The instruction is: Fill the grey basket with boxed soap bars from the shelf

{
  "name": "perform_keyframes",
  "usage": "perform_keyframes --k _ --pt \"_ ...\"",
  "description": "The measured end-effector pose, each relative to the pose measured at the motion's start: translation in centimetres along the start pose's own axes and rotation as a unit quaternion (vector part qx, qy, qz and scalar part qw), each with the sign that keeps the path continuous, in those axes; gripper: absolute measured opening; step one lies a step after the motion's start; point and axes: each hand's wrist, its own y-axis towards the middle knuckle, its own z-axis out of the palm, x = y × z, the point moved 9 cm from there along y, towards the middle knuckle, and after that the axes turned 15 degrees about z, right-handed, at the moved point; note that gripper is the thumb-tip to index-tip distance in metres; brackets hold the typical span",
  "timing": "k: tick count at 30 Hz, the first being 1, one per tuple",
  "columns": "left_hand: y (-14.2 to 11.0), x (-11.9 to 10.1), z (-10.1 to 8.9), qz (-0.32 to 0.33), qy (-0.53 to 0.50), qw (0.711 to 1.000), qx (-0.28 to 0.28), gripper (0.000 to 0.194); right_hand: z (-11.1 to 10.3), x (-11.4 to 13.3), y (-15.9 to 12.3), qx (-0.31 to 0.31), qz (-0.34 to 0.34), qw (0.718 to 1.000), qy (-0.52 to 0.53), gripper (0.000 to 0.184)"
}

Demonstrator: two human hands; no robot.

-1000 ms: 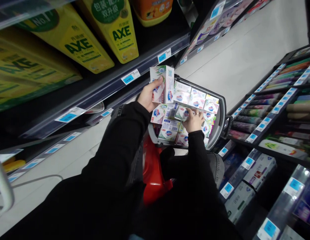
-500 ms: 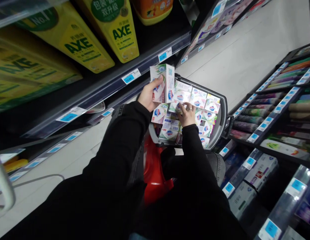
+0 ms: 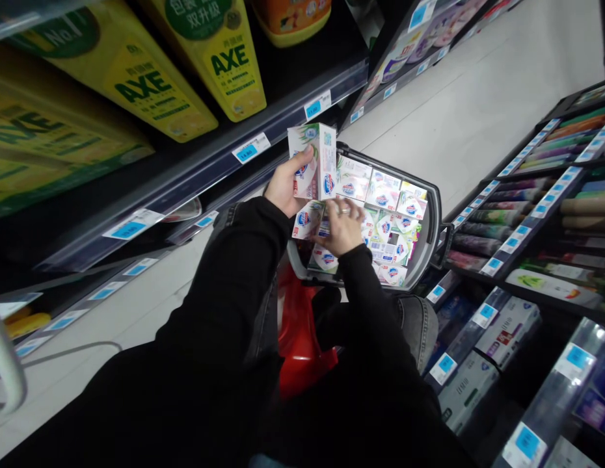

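Note:
My left hand [image 3: 283, 184] is closed around a white soap box [image 3: 312, 162] with green leaves and a blue-and-red logo, its thumb across the front. Just below that hand, another soap box [image 3: 306, 220] leans at the basket's left end. My right hand [image 3: 342, 227], with a ring on one finger, is bent over a soap box in the basket, fingers on the far side and thumb on the near side. The hand hides most of that box. Several more soap boxes [image 3: 383, 190] fill the grey-rimmed basket [image 3: 433, 214] in rows.
Yellow AXE bottles [image 3: 229, 62] stand on a dark shelf [image 3: 185, 175] with price tags at the left. Lower shelves [image 3: 517, 247] with packaged goods run along the right. A red stool-like object [image 3: 302, 338] sits below the basket, between my legs.
My right hand has moved left across the boxes, nearer my left hand, and its fingers have curled more. My left hand still holds its soap box. The whole view has shifted slightly.

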Motion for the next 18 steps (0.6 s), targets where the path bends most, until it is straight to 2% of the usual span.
perform_keyframes --k 2,4,7,9,11,14,18 --pt "0.0 -0.2 0.1 0.011 -0.011 1.0 -0.005 0.015 0.9 3.2 -0.1 0.039 -0.045 0.998 -0.02 0.084" --pt "0.0 -0.4 0.0 0.02 -0.015 1.0 -0.011 0.017 1.8 5.2 0.3 0.06 -0.062 0.996 -0.038 0.082" --pt "0.1 -0.3 -0.2 0.018 0.004 1.0 -0.005 0.018 1.9 6.4 0.1 0.051 -0.085 0.994 -0.042 0.076" --pt "0.2 -0.2 -0.2 0.009 0.021 1.0 0.008 0.018 1.7 6.3 -1.1 0.047 -0.104 0.993 -0.028 0.081" --pt "0.2 -0.1 -0.3 0.003 0.027 1.0 0.015 0.018 1.8 5.2 -2.9 0.062 -0.101 0.993 -0.008 0.091" --pt "0.2 -0.2 -0.3 0.002 0.014 1.0 0.012 0.019 2.0 1.7 -5.3 0.082 -0.06 0.994 0.032 0.103" --pt "0.2 -0.4 -0.2 0.016 -0.013 1.0 -0.004 0.023 0.9 -5.0 -6.4 0.026 0.001 0.995 0.099 0.106"
